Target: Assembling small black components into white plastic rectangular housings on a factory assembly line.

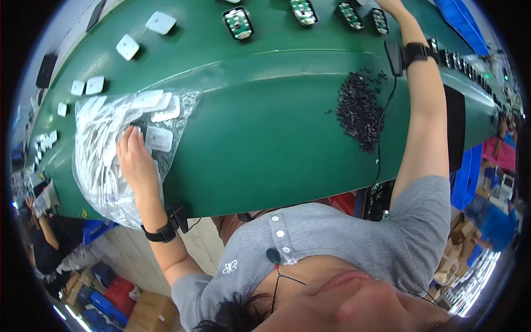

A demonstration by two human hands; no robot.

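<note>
The left hand [135,163] rests over a clear, crinkled plastic bag [189,105] on the left of the green tabletop [260,138]. Its fingers are bent and close together among white, rounded-square plastic plates [160,139] heaped in the bag; I cannot tell whether they grip one. The right hand [391,6] is stretched far out to the upper edge (its fingertips are cut off there), so whether it holds anything cannot be told. Just below it lies a small green circuit board in a black rounded frame [380,21], the rightmost of several similar framed boards [239,23] spread across the far side. Loose white plates [128,47] lie spaced in a curve beyond the bag. Nearer the right forearm sits a loose pile of tiny black parts [358,113], with a thin black cable [381,119] running along its right side. Each arm wears a black strap [416,54] near the wrist.
</note>
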